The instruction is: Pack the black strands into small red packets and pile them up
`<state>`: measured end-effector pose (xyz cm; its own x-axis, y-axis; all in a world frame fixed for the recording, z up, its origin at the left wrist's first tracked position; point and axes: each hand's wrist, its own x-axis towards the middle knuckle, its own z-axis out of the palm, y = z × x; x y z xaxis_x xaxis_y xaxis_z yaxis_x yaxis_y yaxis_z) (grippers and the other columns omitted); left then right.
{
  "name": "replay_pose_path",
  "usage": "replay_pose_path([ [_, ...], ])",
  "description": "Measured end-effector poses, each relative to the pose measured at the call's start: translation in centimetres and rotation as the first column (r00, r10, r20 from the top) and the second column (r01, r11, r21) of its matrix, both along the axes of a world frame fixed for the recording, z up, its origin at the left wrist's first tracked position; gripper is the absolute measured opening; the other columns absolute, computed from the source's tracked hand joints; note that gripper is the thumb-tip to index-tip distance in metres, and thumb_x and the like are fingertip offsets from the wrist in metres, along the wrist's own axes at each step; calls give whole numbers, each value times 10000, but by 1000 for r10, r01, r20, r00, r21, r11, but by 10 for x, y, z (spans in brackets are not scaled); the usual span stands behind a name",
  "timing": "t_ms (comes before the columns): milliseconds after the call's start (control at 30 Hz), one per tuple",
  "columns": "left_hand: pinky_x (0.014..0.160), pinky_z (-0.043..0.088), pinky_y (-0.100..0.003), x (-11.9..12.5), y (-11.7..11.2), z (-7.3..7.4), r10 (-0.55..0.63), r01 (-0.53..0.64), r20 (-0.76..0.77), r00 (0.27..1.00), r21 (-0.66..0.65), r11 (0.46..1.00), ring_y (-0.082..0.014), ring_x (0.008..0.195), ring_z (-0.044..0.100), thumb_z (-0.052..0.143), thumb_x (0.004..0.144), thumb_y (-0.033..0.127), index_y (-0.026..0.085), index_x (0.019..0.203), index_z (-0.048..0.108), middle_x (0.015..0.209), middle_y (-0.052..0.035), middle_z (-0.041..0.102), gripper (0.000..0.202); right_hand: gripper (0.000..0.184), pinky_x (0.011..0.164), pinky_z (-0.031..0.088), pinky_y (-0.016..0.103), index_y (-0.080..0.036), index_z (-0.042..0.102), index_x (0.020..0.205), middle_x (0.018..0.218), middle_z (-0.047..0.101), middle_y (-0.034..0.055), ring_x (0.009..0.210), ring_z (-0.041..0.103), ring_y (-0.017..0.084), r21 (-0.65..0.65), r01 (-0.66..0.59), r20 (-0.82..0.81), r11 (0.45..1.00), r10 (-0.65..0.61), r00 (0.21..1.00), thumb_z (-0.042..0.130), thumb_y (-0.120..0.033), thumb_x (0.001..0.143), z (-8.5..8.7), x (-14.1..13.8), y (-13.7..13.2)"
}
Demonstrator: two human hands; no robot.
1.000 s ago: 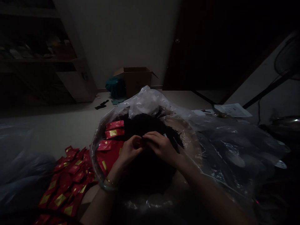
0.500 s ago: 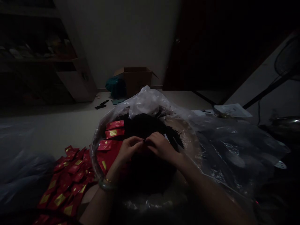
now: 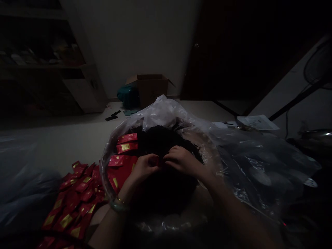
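A: Hands, status?
B: Left hand (image 3: 145,168) and right hand (image 3: 181,159) meet over the heap of dark loose material (image 3: 160,138) inside the clear plastic bag (image 3: 246,162).
A: Grip?
B: Left fingers (image 3: 153,165) are curled in, pinching a small red sachet (image 3: 158,162). Right fingers (image 3: 171,156) are pressed together on the same sachet from the other side. The light is poor and only a red sliver shows, so the exact hold is probably a thumb-and-forefinger pinch on each side.
A: Sachet location?
B: Between the two hands, just above the dark heap, near the bag's middle.
A: Anything on the wrists?
B: A pale bangle (image 3: 118,204) on the left wrist.
A: Surroundings?
B: More red sachets with gold labels lie in the bag (image 3: 126,147), just left of the heap. A loose pile of red sachets (image 3: 75,200) lies on the floor (image 3: 64,141) outside the bag, to the left. Far side: an open cardboard box (image 3: 150,88) against the wall, with a teal bundle (image 3: 127,96) touching its left side. White paper (image 3: 256,121) sits beyond the bag on the right.
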<state>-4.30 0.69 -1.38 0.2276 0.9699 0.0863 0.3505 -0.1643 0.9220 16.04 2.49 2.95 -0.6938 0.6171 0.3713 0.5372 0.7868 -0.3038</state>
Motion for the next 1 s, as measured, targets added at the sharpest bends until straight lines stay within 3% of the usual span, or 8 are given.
replay_pose_path([
  [167,676,504,-261,0,0,0,-4,5,58,998,-25,1000,-187,761,662,747,634,259,156,889,688,825,-43,723,280,189,702,498,331,-211,713,939,874,535,70,830,505,199,-30,129,81,991,-126,989,722,-276,762,-3,-9,-10],
  [333,715,540,-284,-1,-2,0,12,-17,95,995,44,999,-190,794,681,719,672,254,172,929,679,867,-44,737,273,100,760,517,348,-196,700,888,984,502,91,909,522,209,13,173,-14,985,-173,985,679,-202,791,-9,-13,-9],
  [500,716,549,-272,0,-7,0,124,-123,11,992,222,967,-177,797,678,705,719,264,223,991,674,890,-19,733,277,88,719,525,297,-195,653,885,1030,575,99,876,590,184,151,87,-129,985,-68,989,567,-199,869,0,-3,-3],
  [600,748,547,-274,2,-10,0,134,-119,-25,991,328,937,-173,816,673,687,746,264,248,999,683,930,-21,728,253,139,644,508,236,-199,629,885,929,633,65,767,614,142,176,12,-148,984,14,989,492,-190,906,5,0,-4],
  [733,803,540,-300,2,-11,1,141,-113,-36,989,418,901,-186,860,668,660,763,241,254,983,696,959,-29,728,223,148,680,503,226,-217,640,912,894,663,45,782,623,137,191,-27,-154,981,57,986,498,-180,895,7,0,-6],
  [900,757,534,-281,3,-11,1,156,-145,3,988,388,910,-180,806,672,671,748,254,234,974,698,931,-38,733,228,197,681,502,235,-246,672,994,953,665,54,813,632,149,167,5,-131,986,17,991,528,-175,879,4,-1,-7],
  [1000,692,519,-271,5,-10,2,183,-192,57,981,286,939,-181,744,670,659,752,310,209,920,709,857,-41,741,202,197,678,507,245,-236,671,1016,920,674,51,786,639,146,21,4,-209,1000,0,978,531,-194,884,1,-4,-6],
])
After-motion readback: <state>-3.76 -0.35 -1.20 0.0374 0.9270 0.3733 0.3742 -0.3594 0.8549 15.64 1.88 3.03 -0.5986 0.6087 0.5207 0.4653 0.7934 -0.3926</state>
